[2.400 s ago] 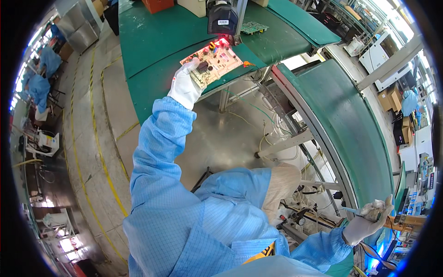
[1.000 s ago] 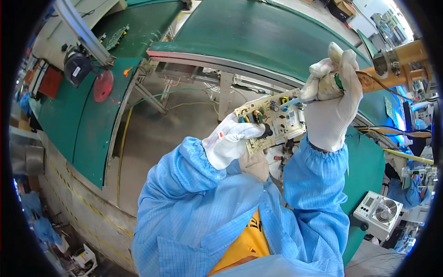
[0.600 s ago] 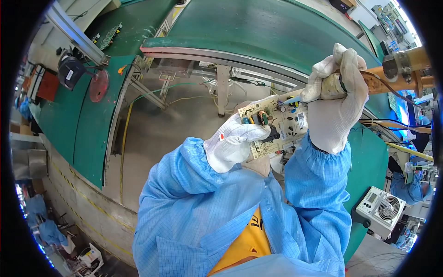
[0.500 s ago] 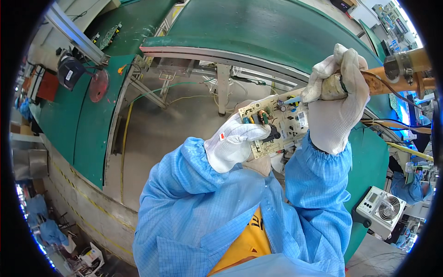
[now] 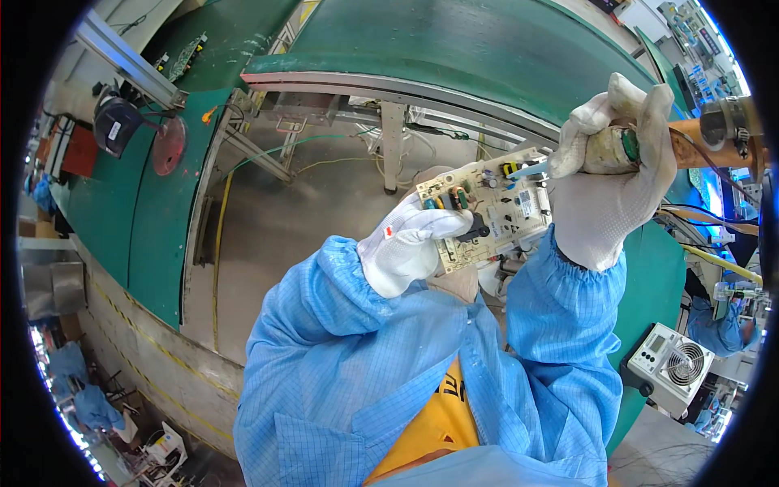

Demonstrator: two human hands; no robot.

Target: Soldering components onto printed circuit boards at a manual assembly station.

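My left hand (image 5: pixel 406 243), in a white glove, grips a cream circuit board (image 5: pixel 505 231) by its left end, thumb on top. The board is tilted and held in the air before my chest, with coils, capacitors and a black heat-sink-like part on its upper face. My right hand (image 5: pixel 604 187), also gloved, is closed round a tool with a thick, beige, wrapped-looking body (image 5: pixel 610 152). From it a pale blue narrow tip (image 5: pixel 531 170) points left to a small yellow-and-black component (image 5: pixel 510 170) at the board's far edge. Whether tip and component touch, I cannot tell.
An orange-brown pipe (image 5: pixel 688 142) with a metal clamp and cables lies right beside my right hand. Beyond the board runs a green conveyor belt (image 5: pixel 454 49). A green bench (image 5: pixel 114 235) with a black scanner-like device (image 5: pixel 118 126) stands left, a white fan unit (image 5: pixel 669 369) lower right.
My right hand with the tool has shifted slightly right, and the board has turned a little with its right end moving outward. Both hands keep their hold.
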